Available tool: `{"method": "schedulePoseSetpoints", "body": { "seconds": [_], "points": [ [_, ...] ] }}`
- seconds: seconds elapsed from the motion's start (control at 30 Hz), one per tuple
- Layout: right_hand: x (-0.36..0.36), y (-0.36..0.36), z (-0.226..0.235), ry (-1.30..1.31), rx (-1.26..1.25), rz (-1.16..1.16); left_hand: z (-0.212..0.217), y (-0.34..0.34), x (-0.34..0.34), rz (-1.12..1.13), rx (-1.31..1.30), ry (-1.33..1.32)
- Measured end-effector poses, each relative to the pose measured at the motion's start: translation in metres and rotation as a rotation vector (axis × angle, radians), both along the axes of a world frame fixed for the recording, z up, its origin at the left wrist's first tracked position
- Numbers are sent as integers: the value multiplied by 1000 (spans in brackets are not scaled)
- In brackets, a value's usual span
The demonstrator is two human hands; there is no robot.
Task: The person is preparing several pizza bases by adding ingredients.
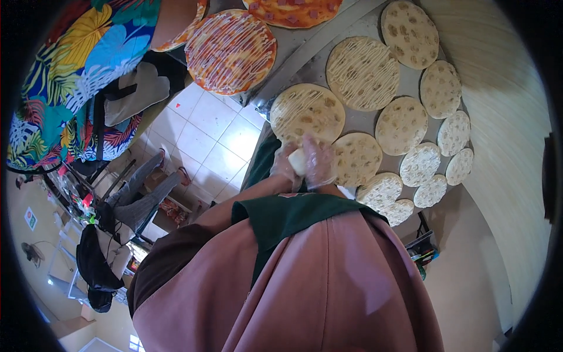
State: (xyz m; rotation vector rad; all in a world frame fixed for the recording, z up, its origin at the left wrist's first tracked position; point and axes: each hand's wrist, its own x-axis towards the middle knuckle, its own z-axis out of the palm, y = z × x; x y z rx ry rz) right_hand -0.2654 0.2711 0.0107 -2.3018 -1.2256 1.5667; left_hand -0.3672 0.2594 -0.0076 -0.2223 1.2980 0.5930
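Observation:
My left hand (284,164) and my right hand (320,163), both in clear plastic gloves, are closed around a white bag-like thing (298,162); most of it is hidden by the fingers. They are at the near edge of a round pizza crust (311,117), which has thin cream-coloured lines over its upper left part. Behind it to the right, another crust (363,73) is striped all over with the same lines. Close to my right hand lies a plain browned crust (356,159).
Several more plain crusts, including one (401,125), cover the grey table (305,67) to the right. A sauced, striped pizza (231,51) sits at the far left, near a person in a leafy print garment (111,41). Tiled floor (214,138) shows at left.

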Motion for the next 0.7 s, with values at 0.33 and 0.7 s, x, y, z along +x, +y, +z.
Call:
{"method": "schedulePoseSetpoints", "body": {
  "seconds": [0.33,0.7],
  "points": [
    [54,48,-14,-306,704,149,-11,64,69,-106,308,187],
    [54,63,3,-744,941,547,-42,61,77,347,-45,-173]
  ]
}}
